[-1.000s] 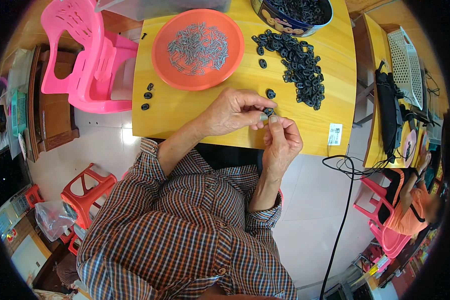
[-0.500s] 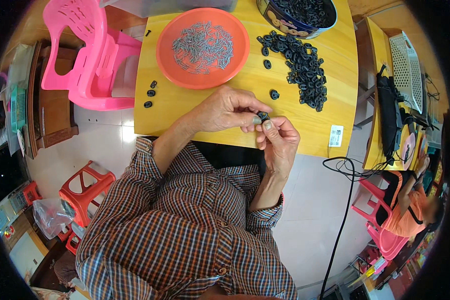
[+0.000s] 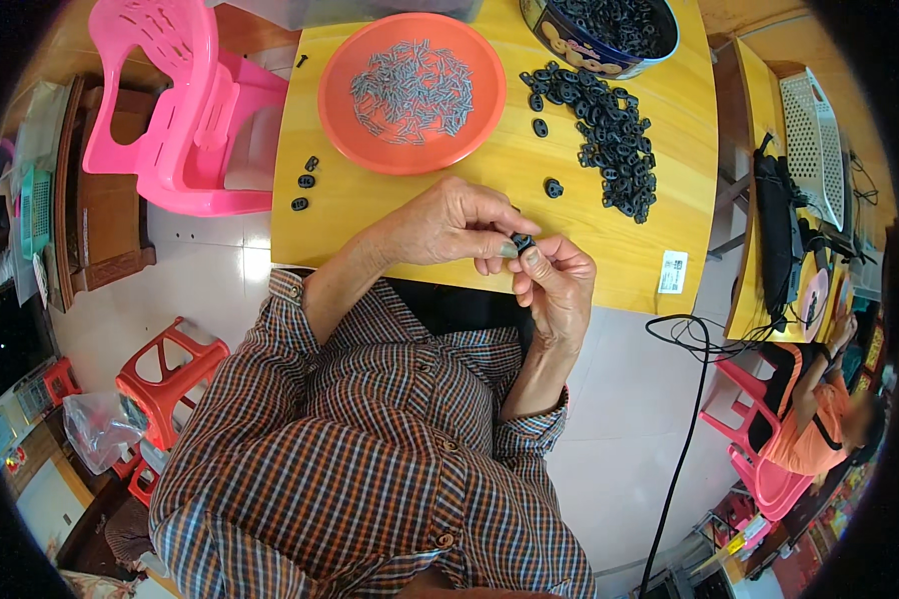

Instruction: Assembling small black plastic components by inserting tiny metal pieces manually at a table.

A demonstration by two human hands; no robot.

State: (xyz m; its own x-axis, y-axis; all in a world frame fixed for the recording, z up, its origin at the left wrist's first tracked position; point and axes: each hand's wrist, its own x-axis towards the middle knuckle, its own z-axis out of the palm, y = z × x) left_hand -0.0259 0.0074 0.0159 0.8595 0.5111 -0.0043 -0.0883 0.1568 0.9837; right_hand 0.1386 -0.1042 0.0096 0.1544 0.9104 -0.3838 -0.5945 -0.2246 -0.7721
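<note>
A small black plastic part (image 3: 523,241) is pinched between both hands above the table's near edge. My left hand (image 3: 454,225) grips it from the left with thumb and fingers. From the right, my right hand (image 3: 561,282) closes on it, its thumb lying alongside. The fingers cover most of the part. Beyond the hands, an orange plastic dish (image 3: 332,118) holds many small grey metal screws or pins (image 3: 415,92). A heap of small black oval parts with holes (image 3: 614,150) lies to the right. One loose black part (image 3: 553,188) rests between heap and hands.
A round dark-blue tin (image 3: 569,45) full of similar black parts stands at the far right of the yellow table (image 3: 390,195). Several black pieces (image 3: 306,182) lie at its left edge, by a pink chair (image 3: 185,170). A black cable (image 3: 684,429) hangs at right; a person (image 3: 814,419) sits beyond.
Both hands stay together on the small black part, with only slight finger movement. The whole view has shifted a little; nothing on the table has visibly changed place.
</note>
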